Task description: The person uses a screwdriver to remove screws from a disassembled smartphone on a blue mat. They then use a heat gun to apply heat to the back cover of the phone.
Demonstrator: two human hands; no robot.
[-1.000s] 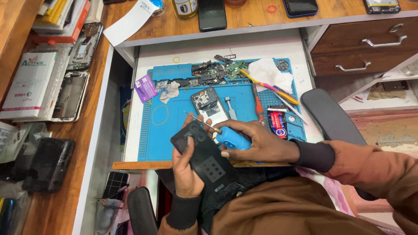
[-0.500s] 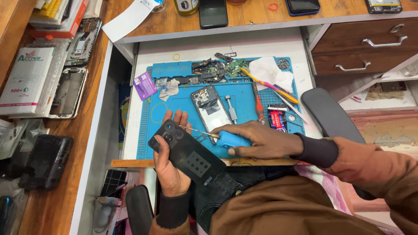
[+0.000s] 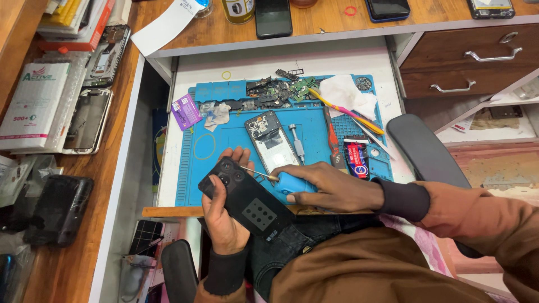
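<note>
Gripping a black phone back cover (image 3: 247, 202) in left hand (image 3: 222, 224) fingers, right hand (image 3: 331, 188) closed on blue screwdriver (image 3: 289, 182), blue mat (image 3: 236, 140) (cluttered), wooden desk (image 3: 112, 168)

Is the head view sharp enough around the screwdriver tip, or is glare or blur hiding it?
Head view: even lighting, no glare on the black back cover; the screwdriver shaft reads sharply, though its tip is tiny; only frame edges look slightly stretched, and soft shadow lies under the right hand.

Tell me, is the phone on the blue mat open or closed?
Open: the phone lies without its back, insides showing. The left hand holds a black cover.
</note>
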